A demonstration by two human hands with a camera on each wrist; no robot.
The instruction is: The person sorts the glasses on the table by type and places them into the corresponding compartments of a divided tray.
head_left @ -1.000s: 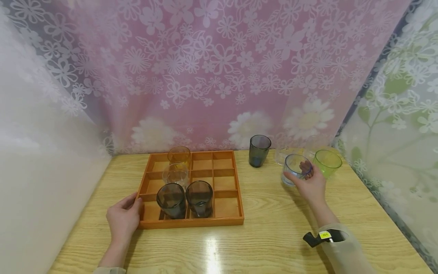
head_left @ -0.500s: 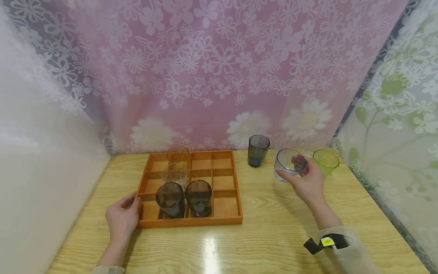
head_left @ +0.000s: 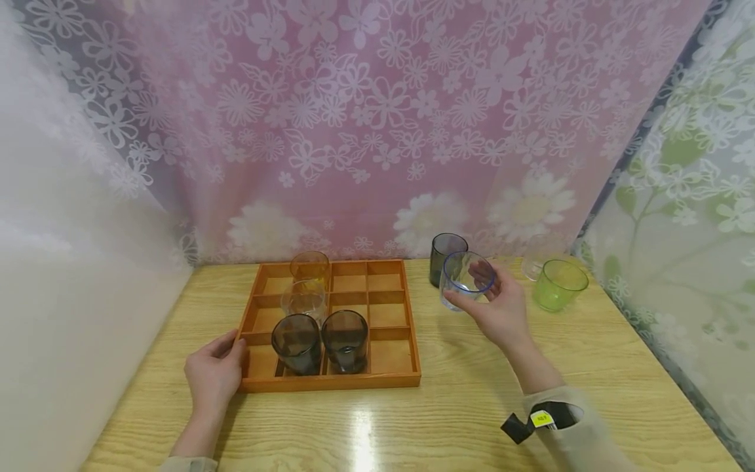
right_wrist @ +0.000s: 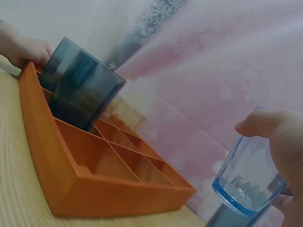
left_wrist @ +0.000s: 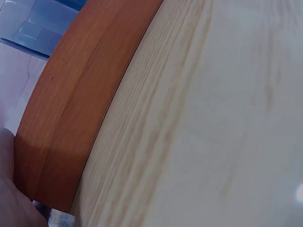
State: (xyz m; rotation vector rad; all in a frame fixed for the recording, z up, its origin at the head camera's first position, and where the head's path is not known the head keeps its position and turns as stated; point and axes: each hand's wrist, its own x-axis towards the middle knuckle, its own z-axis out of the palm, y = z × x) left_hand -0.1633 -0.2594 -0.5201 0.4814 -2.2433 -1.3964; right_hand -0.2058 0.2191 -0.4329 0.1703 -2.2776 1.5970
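Observation:
My right hand [head_left: 501,311] holds a clear drinking glass with a blue rim [head_left: 451,300] between thumb and fingers, raised over the table right of the tray. In the right wrist view this glass [right_wrist: 244,182] has a blue base and tilts. My left hand [head_left: 213,373] grips the left side of a divided wooden tray [head_left: 330,384], by its front corner. Two dark grey glasses [head_left: 297,346] stand in the front row of the tray. Behind them are a clear glass [head_left: 303,303] and, in the back row, an amber glass [head_left: 310,267].
A grey glass [head_left: 441,259] stands close behind the held glass, partly covered by it. Further right are a green glass [head_left: 557,296] and a faint clear glass [head_left: 533,266]. A floral curtain [head_left: 366,131] rises along the table's back edge.
My right hand has lifted the blue-rimmed glass and carried it left, away from the green glass towards the grey one. My left hand and the tray have stayed in place.

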